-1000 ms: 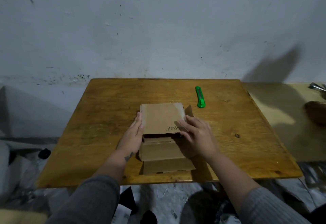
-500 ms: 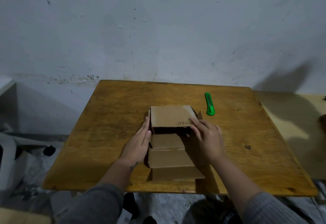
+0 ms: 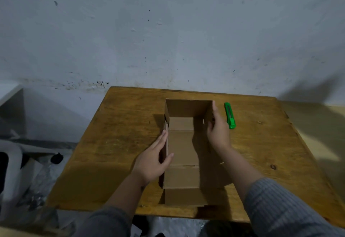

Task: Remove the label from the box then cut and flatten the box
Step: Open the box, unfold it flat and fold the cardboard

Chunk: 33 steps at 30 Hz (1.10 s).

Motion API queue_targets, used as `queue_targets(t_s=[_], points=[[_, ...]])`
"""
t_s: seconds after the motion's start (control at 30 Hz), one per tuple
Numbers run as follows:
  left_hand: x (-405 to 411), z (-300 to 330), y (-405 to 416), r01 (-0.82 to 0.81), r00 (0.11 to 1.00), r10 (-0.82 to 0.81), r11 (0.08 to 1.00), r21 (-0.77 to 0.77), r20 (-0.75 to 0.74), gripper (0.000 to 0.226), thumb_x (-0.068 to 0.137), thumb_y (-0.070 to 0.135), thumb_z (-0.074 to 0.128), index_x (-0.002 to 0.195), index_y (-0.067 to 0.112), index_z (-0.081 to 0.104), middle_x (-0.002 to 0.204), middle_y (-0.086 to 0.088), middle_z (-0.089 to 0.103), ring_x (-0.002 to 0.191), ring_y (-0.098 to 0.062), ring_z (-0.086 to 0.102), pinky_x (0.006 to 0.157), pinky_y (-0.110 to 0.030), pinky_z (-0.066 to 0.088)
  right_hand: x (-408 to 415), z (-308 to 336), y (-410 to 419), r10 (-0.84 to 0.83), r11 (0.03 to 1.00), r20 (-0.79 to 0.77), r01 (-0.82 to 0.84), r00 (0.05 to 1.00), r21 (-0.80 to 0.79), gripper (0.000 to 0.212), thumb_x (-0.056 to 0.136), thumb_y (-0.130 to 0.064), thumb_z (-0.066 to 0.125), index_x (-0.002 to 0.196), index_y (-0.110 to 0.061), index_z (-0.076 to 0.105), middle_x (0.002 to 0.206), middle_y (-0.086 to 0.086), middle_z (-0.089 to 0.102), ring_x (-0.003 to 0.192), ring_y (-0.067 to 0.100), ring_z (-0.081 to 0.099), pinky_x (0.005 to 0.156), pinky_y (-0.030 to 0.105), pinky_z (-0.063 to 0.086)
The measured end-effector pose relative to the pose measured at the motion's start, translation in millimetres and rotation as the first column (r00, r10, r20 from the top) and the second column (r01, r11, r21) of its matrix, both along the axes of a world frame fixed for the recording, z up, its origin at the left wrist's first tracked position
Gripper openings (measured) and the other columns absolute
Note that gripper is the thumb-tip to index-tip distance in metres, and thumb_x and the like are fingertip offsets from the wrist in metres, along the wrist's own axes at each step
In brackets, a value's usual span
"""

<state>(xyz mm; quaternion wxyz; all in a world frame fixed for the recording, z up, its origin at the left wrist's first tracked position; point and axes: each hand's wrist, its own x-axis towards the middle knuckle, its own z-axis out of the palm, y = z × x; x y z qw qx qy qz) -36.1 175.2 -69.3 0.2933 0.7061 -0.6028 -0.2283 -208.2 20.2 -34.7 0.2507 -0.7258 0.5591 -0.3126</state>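
Note:
A brown cardboard box (image 3: pixel 183 147) lies opened out in the middle of the wooden table (image 3: pixel 119 139), its far wall and two side walls standing, its near panels folded flat toward me. My left hand (image 3: pixel 155 160) grips the left side wall, thumb inside and fingers outside. Against the right side wall rests my right hand (image 3: pixel 217 130), fingertips reaching the far right corner. A green utility knife (image 3: pixel 230 115) lies on the table just right of my right hand, untouched. No label is visible on the box.
A grey-white wall rises behind the table. A lighter surface (image 3: pixel 317 124) adjoins the table on the right. A white chair or frame (image 3: pixel 11 154) and dark clutter sit on the floor at the left.
The lid panel with handwriting that lay over the box has been swung up and back, and the box now stands open. Both hands moved from the lid to the side walls.

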Motion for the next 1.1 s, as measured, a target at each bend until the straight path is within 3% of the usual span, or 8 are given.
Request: queue_targets(t_s=[0.17, 0.3, 0.4, 0.53, 0.67, 0.9, 1.0, 1.1], points=[[5, -6, -1, 0.000, 0.999, 0.004, 0.996, -0.084, 0.047, 0.072, 0.089, 0.056, 0.049, 0.148, 0.050, 0.008, 0.151, 0.034, 0.013, 0.125, 0.015, 0.026, 0.088, -0.006, 0.036, 8, -6, -23, -0.054, 0.999, 0.078, 0.054, 0.996, 0.002, 0.049, 0.095, -0.010, 0.047, 0.139, -0.030, 0.034, 0.118, 0.010, 0.066, 0.104, 0.028, 0.064, 0.080, 0.041, 0.053], [2, -13, 0, 0.017, 0.998, -0.004, 0.980, -0.200, 0.067, 0.070, 0.088, 0.055, 0.049, 0.150, 0.037, 0.021, 0.153, 0.023, 0.026, 0.127, 0.009, 0.041, 0.089, -0.001, 0.039, 19, -15, -42, -0.032, 0.999, -0.030, 0.031, 0.999, -0.019, 0.062, 0.096, -0.015, 0.045, 0.146, -0.040, 0.018, 0.089, 0.011, 0.065, 0.076, 0.026, 0.063, 0.064, 0.036, 0.048], [0, -15, -3, -0.002, 0.998, 0.014, 0.979, -0.205, 0.056, 0.070, 0.088, 0.045, 0.057, 0.150, 0.031, 0.026, 0.152, 0.019, 0.030, 0.110, -0.003, 0.059, 0.074, 0.006, 0.037, 24, -18, -55, -0.069, 0.998, -0.048, 0.069, 0.996, -0.002, 0.061, 0.097, -0.017, 0.044, 0.146, -0.041, 0.016, 0.079, 0.006, 0.057, 0.068, 0.022, 0.054, 0.064, 0.035, 0.044], [2, -19, -5, -0.024, 0.997, 0.037, 0.983, -0.181, 0.070, 0.073, 0.088, 0.051, 0.053, 0.150, 0.041, 0.016, 0.152, 0.028, 0.020, 0.101, 0.013, 0.050, 0.067, 0.001, 0.044, 26, -27, -78, -0.068, 0.995, -0.191, 0.080, 0.979, 0.054, 0.055, 0.096, -0.023, 0.046, 0.146, -0.035, 0.025, 0.102, 0.017, 0.066, 0.088, 0.032, 0.061, 0.075, 0.039, 0.048], [1, -19, -7, -0.037, 0.996, 0.049, 0.987, -0.157, 0.071, 0.073, 0.088, 0.049, 0.053, 0.149, 0.042, 0.014, 0.151, 0.031, 0.016, 0.089, 0.012, 0.056, 0.059, -0.005, 0.048, 27, -38, -86, 0.077, 0.992, -0.451, -0.025, 0.889, 0.120, 0.078, 0.093, -0.035, 0.051, 0.150, -0.022, 0.000, 0.135, 0.013, 0.052, 0.129, 0.033, 0.039, 0.105, 0.046, 0.031], [-6, -17, -10, -0.050, 0.995, 0.067, 0.976, -0.211, 0.075, 0.067, 0.089, 0.051, 0.049, 0.149, 0.033, 0.026, 0.152, 0.021, 0.028, 0.119, 0.010, 0.047, 0.082, 0.002, 0.041, 17, -32, -62, 0.097, 0.989, -0.619, -0.144, 0.779, -0.027, 0.083, 0.091, -0.046, 0.048, 0.150, -0.018, -0.004, 0.160, 0.008, -0.004, 0.147, 0.025, -0.008, 0.117, 0.053, -0.002], [-9, -21, -9, -0.046, 0.995, 0.067, 0.963, -0.267, 0.071, 0.063, 0.091, 0.047, 0.048, 0.149, 0.029, 0.030, 0.152, 0.015, 0.032, 0.132, 0.002, 0.041, 0.096, -0.015, 0.045, 15, -29, -21, 0.078, 0.973, -0.635, -0.197, 0.768, -0.119, 0.070, 0.092, -0.047, 0.044, 0.149, -0.020, 0.014, 0.159, 0.014, -0.005, 0.146, 0.030, -0.011, 0.114, 0.057, -0.009], [-9, -22, -7, -0.065, 0.998, 0.069, 0.969, -0.238, 0.007, 0.062, 0.092, 0.051, 0.041, 0.149, 0.034, 0.024, 0.154, 0.018, 0.026, 0.139, 0.006, 0.026, 0.107, -0.022, 0.037, 9, -35, 33, 0.152, 0.971, -0.672, -0.237, 0.725, -0.036, 0.058, 0.093, -0.055, 0.023, 0.145, -0.030, 0.024, 0.158, 0.014, -0.006, 0.144, 0.033, -0.017, 0.109, 0.060, -0.018]])
